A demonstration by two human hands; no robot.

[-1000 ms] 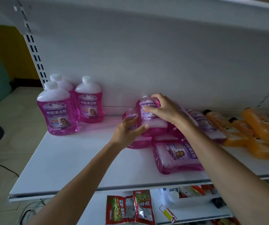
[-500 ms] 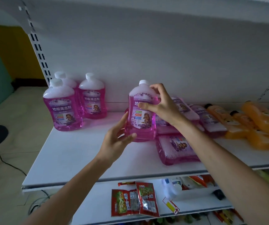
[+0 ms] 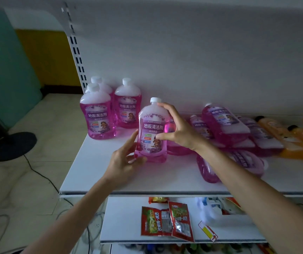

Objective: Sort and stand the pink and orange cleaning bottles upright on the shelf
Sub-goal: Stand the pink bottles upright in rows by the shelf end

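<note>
a person holds a pink bottle point(image 3: 151, 131) upright near the front middle of a white shelf point(image 3: 95, 173), white cap up and label facing out. the right hand point(image 3: 179, 132) grips it from the right, thumb across the label and fingers curled behind the shoulder. the left hand point(image 3: 123, 160) lies against the bottle's lower left corner, fingers mostly straight, touching rather than wrapping it. whether the base sits on the shelf or hangs just above it cannot be told.

at the shelf's back left corner three upright bottles point(image 3: 127, 107), also pink, stand close together. to the right, behind the right forearm, a heap of pink bottles point(image 3: 224, 123) lies on its sides, some stacked on others. at the far right, orange bottles point(image 3: 275, 128) with dark caps lie flat too, touching the pink heap. a slotted post point(image 3: 75, 52) rises at the left rear.

on the lower shelf point(image 3: 121, 226) lie two overlapping red snack packets point(image 3: 167, 221) and a yellow-and-white tag point(image 3: 208, 230) just beside them. on the floor point(image 3: 28, 189) to the left are a round black fan base point(image 3: 12, 145) and a dark cable point(image 3: 37, 173).
</note>
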